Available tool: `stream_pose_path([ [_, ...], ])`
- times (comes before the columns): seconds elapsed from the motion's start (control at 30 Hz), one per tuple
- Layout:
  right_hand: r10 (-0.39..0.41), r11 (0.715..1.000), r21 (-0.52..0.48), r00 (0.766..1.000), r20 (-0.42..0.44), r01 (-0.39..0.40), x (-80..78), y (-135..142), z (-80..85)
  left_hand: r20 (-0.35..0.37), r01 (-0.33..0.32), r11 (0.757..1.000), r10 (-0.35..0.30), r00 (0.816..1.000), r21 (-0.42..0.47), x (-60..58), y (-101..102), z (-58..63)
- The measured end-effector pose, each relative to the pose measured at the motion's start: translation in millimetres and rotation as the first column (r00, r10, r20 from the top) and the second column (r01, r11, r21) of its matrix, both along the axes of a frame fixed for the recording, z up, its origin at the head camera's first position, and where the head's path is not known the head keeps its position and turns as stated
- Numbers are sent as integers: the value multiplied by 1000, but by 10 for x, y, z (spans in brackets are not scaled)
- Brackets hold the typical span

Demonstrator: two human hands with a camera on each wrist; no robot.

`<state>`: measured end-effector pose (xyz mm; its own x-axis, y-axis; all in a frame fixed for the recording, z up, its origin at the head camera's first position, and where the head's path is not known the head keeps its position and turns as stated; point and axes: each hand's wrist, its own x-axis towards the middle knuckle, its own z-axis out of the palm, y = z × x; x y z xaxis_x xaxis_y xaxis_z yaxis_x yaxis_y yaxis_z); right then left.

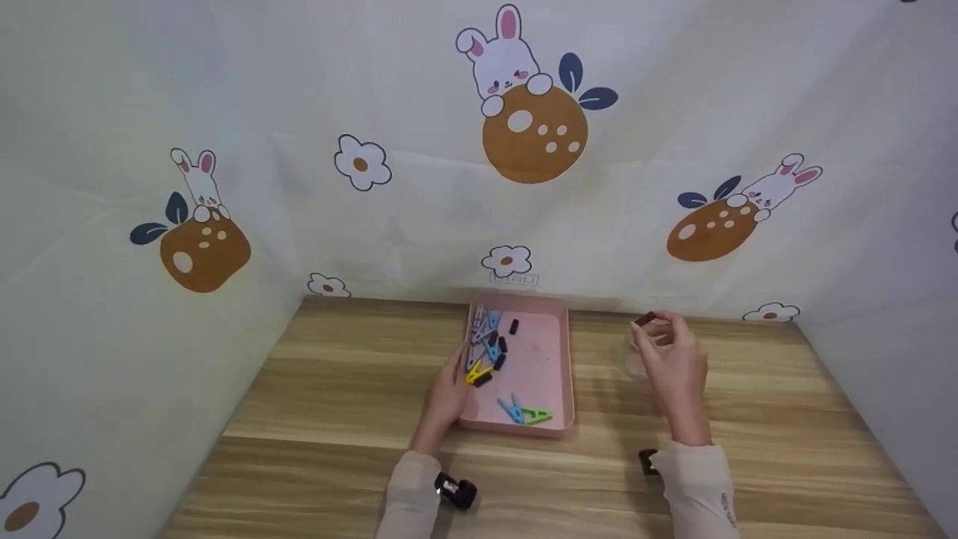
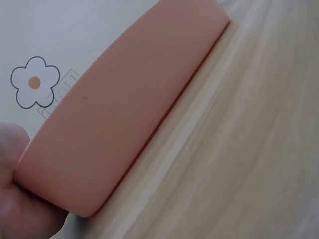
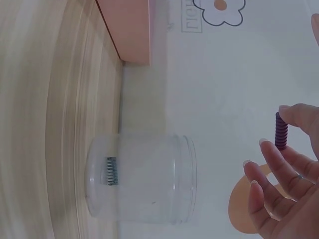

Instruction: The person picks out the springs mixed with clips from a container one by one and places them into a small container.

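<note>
My right hand (image 1: 679, 367) pinches a small dark ribbed cylinder (image 3: 281, 131) between thumb and fingertips, above a clear plastic jar (image 3: 149, 184). One dark ribbed piece (image 3: 112, 171) lies at the bottom of the jar. My left hand (image 1: 447, 393) grips the left side of a shallow pink tray (image 1: 542, 359); some of its fingers are hidden. Along that side of the tray lie blue and grey clothespins (image 1: 492, 349), a yellow clothespin (image 1: 477, 372) and several dark pieces (image 1: 514, 326). A light-blue clothespin (image 1: 512, 408) and a green clothespin (image 1: 536, 415) lie near its front.
Everything stands on a wood-grain table (image 1: 337, 374). Behind and beside it hangs a pale curtain (image 1: 419, 217) printed with rabbits and flowers, close to the tray's far end. A black strap device (image 1: 456, 490) sits on the left wrist.
</note>
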<state>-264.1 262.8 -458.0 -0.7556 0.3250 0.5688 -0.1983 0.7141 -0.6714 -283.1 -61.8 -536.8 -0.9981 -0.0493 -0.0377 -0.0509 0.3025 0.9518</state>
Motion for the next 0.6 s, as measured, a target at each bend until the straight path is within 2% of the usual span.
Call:
stream_pose_path([
  [0.1, -10, 1000, -17, 1000, 6, 10, 4, 31, 26, -6, 11, 999, -11, 1000, -36, -4, -5, 20],
  [0.27, -31, 999, -34, 1000, -4, 31, 7, 84, 45, 3, 47, 998, -47, 999, -38, -29, -16, 46],
  [0.5, -33, 999, -3, 998, -52, 33, -6, 130, 10, -86, 108, 990, -116, 990, -92, -50, -103, 19],
  [0.6, -37, 999, -9, 998, -58, 36, -5, 143, -8, -57, 112, 989, -118, 991, -93, -44, -137, 21],
])
